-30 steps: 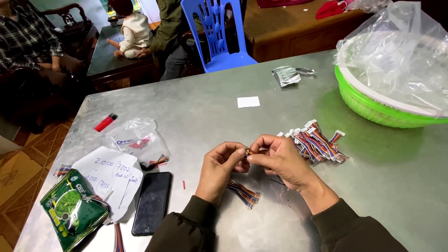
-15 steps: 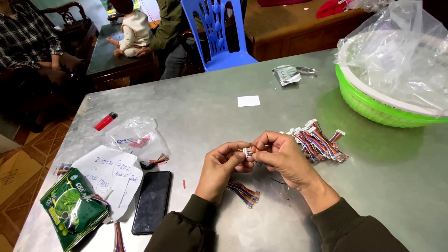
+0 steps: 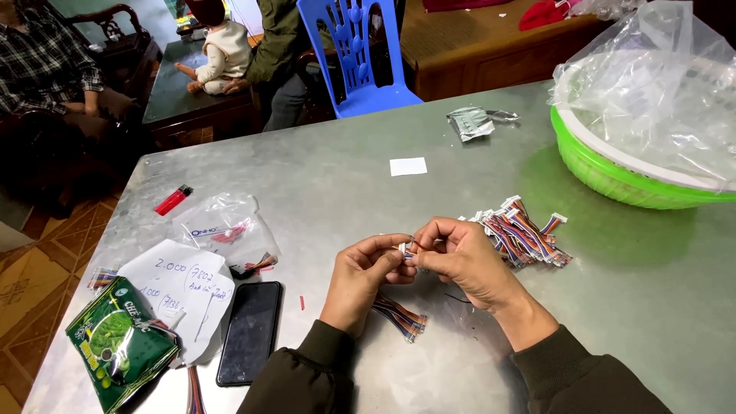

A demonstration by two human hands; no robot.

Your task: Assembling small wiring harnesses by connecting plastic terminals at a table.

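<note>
Over the grey metal table (image 3: 345,192), my left hand (image 3: 362,276) and my right hand (image 3: 460,261) meet fingertip to fingertip, both pinching one small white connector with coloured wires (image 3: 407,248). A short bundle of multicoloured wires (image 3: 399,314) lies on the table under my left wrist. Just right of my right hand sits a pile of similar wire harnesses with white connectors (image 3: 521,228).
A green basket lined with clear plastic (image 3: 613,172) stands at the right. At the left lie a black phone (image 3: 249,331), a green packet (image 3: 119,345), written paper (image 3: 180,295), a clear bag (image 3: 226,230) and a red lighter (image 3: 173,200). Beyond the table are a blue chair (image 3: 356,54) and seated people.
My hands have stayed in the same spot; the fingers shifted slightly on the small connector, closing a little tighter together.
</note>
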